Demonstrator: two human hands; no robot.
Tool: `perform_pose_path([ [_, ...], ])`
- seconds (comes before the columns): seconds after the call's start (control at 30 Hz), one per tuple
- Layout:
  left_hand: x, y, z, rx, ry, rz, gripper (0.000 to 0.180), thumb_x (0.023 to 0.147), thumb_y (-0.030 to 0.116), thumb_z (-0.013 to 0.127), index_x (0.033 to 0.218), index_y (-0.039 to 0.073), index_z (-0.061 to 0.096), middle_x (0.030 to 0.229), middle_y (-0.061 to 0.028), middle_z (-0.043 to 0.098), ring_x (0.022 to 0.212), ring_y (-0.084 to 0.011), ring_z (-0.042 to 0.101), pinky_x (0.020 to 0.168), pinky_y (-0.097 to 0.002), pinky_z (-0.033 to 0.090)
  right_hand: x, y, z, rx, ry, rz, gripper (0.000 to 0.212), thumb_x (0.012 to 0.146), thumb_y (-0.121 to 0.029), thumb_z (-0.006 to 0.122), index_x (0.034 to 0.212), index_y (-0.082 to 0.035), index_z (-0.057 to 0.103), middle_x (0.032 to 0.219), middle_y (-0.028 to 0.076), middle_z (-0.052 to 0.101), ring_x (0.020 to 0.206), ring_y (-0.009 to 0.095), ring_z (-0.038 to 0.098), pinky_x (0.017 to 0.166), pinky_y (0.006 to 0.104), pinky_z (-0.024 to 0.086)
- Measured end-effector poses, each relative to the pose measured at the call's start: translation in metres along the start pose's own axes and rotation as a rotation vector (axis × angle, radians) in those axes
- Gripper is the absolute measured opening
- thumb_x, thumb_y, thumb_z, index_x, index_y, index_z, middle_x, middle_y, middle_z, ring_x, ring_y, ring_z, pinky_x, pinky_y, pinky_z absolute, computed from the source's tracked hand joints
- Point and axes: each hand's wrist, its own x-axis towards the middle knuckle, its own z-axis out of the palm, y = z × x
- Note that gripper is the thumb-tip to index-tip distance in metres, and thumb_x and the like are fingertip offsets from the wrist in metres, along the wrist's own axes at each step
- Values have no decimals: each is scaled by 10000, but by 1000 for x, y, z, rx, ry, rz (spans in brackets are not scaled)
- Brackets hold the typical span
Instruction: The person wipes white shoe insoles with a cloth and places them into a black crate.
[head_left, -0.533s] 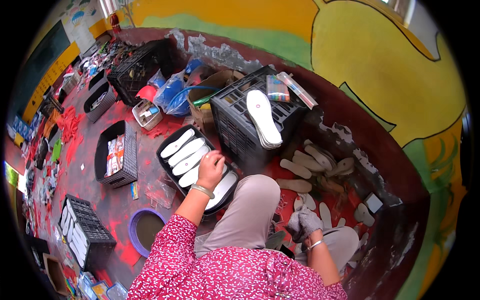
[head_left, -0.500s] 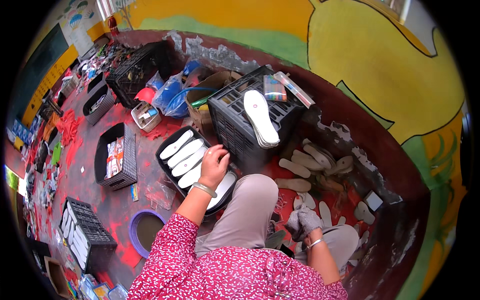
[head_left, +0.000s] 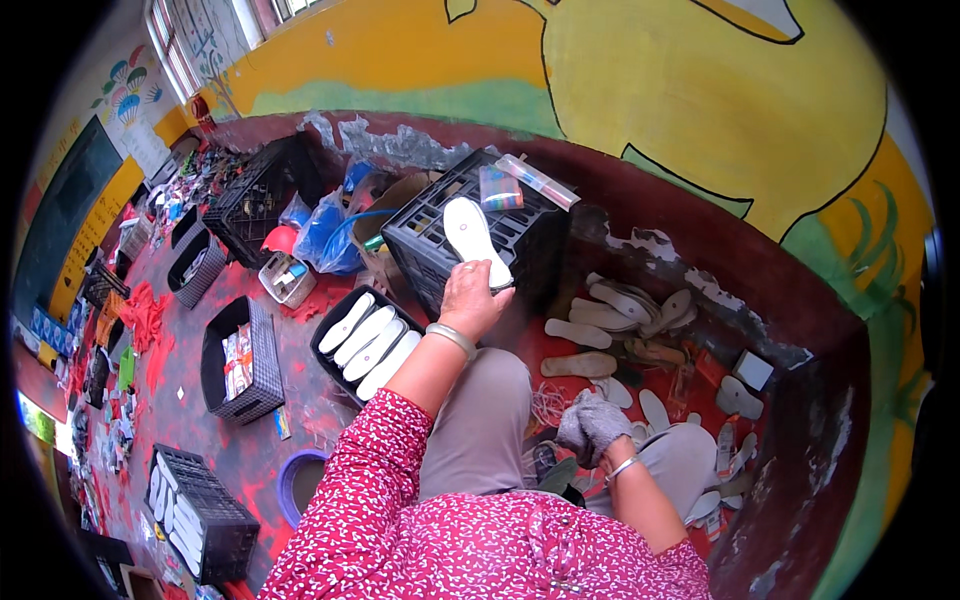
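My bare left hand [head_left: 477, 295], with a bangle on the wrist, grips the near end of a stack of white insoles [head_left: 466, 232]. The stack lies on an upturned black plastic crate [head_left: 413, 247]. My right hand [head_left: 597, 424] wears a grey knit glove and is closed, low beside my right knee; whatever it may hold is hidden. Left of my left forearm, a dark basket [head_left: 326, 345] holds a row of white insoles [head_left: 370, 342]. Loose insoles [head_left: 578, 333] lie in a heap on the red-stained floor, beyond my right hand.
Coloured packs [head_left: 500, 188] lie on the crate's far side. Blue plastic bags [head_left: 335, 235] stand left of it. A patterned basket [head_left: 255, 375], a purple-rimmed bucket [head_left: 290, 492] and a black crate of insoles [head_left: 215, 525] stand to the left. A painted wall [head_left: 650, 120] runs behind.
My left hand has moved up and right from over the basket to the insole stack on the crate. My right hand stays low by the knee. The view has shifted.
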Motion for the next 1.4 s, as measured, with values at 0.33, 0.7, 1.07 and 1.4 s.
perform_pose_path([
  [0.33, 15, 4, -8, 2, -66, -41, 319, 829, 315, 545, 857, 11, 639, 866, -191, 613, 880, -348, 565, 791, -441, 437, 1, -4, -4, 92, -37, 70, 267, 734, -144, 542, 968, -19, 571, 912, 196, 618, 858, 297, 619, 726, 367, 497],
  [0.7, 10, -30, 2, 23, 203, 182, 178, 802, 54, 511, 962, 44, 589, 916, -143, 629, 851, -299, 606, 737, -374, 490, 5, -8, -14, 240, -121, 197, 293, 811, -199, 453, 1013, -10, 550, 933, 210, 613, 863, 317, 614, 731, 397, 491],
  [1.07, 29, -41, -68, -616, 729, -15, 192, 832, 4, 575, 1016, -7, 626, 919, -123, 664, 822, -173, 628, 752, -262, 473, 2, 0, 9, 91, 33, 10, 208, 729, -110, 542, 927, -51, 566, 800, 138, 606, 782, 244, 602, 692, 317, 475],
  [1.4, -67, 74, -53, -322, 319, 766, 312, 712, -128, 561, 1011, -49, 600, 1033, -210, 587, 1025, -364, 566, 888, -424, 466, -7, -7, -48, 2, 518, -115, 186, 785, -210, 478, 924, -113, 556, 883, 73, 554, 897, 207, 530, 821, 342, 400],
])
